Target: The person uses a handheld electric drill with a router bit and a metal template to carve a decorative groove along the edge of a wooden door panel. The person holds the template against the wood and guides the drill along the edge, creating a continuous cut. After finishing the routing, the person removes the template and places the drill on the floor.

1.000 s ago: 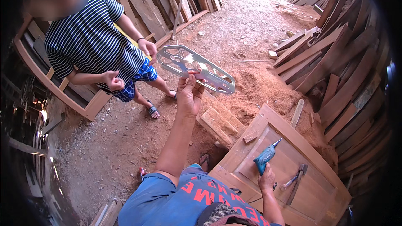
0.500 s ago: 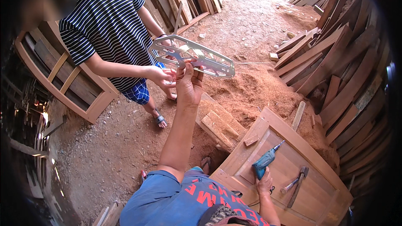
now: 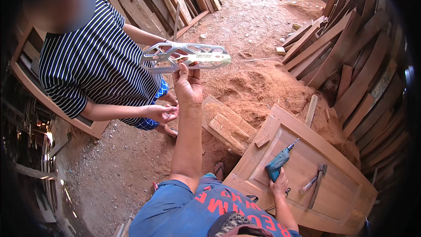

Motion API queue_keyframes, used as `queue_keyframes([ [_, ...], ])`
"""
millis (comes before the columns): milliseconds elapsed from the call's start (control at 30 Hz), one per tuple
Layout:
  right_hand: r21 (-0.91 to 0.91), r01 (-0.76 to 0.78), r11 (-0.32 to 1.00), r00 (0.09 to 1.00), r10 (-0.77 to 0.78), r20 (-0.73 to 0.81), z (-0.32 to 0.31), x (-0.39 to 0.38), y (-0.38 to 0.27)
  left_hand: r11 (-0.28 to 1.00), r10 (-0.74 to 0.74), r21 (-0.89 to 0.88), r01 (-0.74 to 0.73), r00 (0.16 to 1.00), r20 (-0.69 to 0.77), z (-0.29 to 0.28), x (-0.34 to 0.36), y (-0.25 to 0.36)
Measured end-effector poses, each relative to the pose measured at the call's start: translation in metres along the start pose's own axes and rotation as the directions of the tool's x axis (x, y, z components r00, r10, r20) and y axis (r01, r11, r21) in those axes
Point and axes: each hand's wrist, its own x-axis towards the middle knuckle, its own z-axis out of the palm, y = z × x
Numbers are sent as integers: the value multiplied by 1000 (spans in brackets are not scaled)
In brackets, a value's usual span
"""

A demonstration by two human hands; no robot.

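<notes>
My left hand (image 3: 188,85) is raised in front of me, closed on the lower edge of a flat silver metal plate (image 3: 206,57) with several angular cutouts. The plate lies nearly level across the view. Lower right, my right hand (image 3: 279,184) is closed round the handle of a teal power drill (image 3: 277,166), which rests on a wooden panel door (image 3: 258,160) with its bit pointing away. Across from me stands a person in a striped shirt (image 3: 92,57); their one hand (image 3: 163,113) hangs beside my left forearm with fingers curled. Their other hand is hidden behind the plate.
On the door, right of the drill, lie a hammer (image 3: 316,186), a short tool with a round handle (image 3: 308,185) and a small wood block (image 3: 263,141). Planks lean along the right (image 3: 355,79). Sawdust (image 3: 258,87) covers the ground ahead; boards (image 3: 230,129) lie beside the door.
The metal plate has turned more level and shifted left with my left hand. The other person's near hand has moved down, away from my fingers. My right hand stays on the drill.
</notes>
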Motion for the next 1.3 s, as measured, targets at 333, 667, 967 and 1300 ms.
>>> queue_keyframes([
  [333,6,-71,997,997,71,23,6,-2,-3,996,-71,46,71,997,3,-19,-2,4],
  [667,11,-181,983,977,179,112,-2,-1,-13,998,-48,43,47,998,36,-33,9,1],
  [967,23,-165,986,983,163,83,3,-2,-10,1000,-1,-13,1,1000,18,-29,3,7],
  [1300,26,-154,988,985,151,82,2,-2,-10,999,-47,12,49,993,-109,-20,6,0],
])
